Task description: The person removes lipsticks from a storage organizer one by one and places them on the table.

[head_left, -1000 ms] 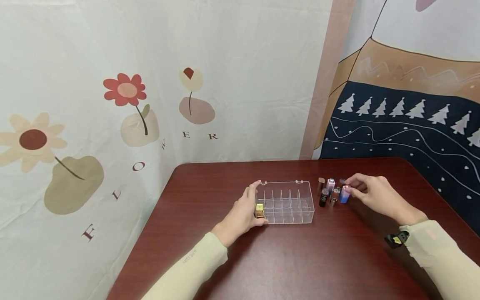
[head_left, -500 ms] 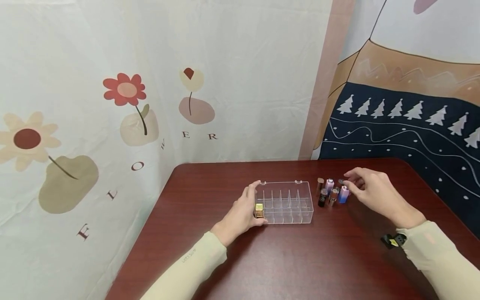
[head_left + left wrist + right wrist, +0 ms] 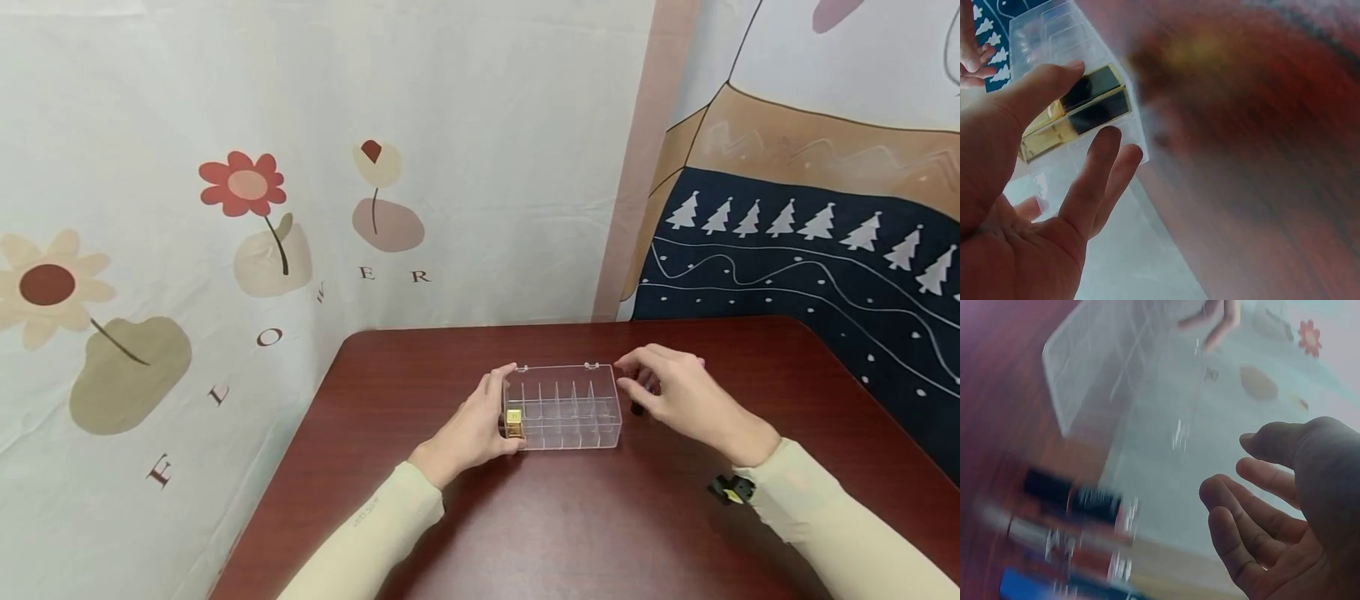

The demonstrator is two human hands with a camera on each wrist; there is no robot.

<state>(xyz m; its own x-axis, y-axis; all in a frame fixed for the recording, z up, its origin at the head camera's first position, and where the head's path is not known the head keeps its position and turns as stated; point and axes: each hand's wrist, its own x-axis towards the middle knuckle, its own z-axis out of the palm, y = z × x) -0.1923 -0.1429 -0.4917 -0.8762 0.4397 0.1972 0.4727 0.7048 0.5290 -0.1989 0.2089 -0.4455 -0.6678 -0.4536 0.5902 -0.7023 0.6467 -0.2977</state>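
My left hand (image 3: pixel 472 425) grips the left end of a clear plastic divided box (image 3: pixel 570 423), thumb at the front and fingers at the back edge. Two gold-and-black lipstick tubes (image 3: pixel 1100 112) lie side by side in the box's leftmost column. Nothing is held in my right hand (image 3: pixel 686 400), which hovers just right of the box with thumb and fingers apart. It hides most of the group of lipsticks in the head view. The right wrist view shows a black tube (image 3: pixel 1072 495), a silvery one (image 3: pixel 1032 531) and a blue one (image 3: pixel 1019 584) beside it, blurred.
The box stands on a dark red-brown wooden table (image 3: pixel 570 517). Behind the table hangs a pale cloth with printed flowers (image 3: pixel 480 167), and at right a navy one with white trees (image 3: pixel 795 258).
My right hand has let go of the pink-and-blue lipstick at the group's right side and moved left, over the group towards the box. My left hand stays on the box.
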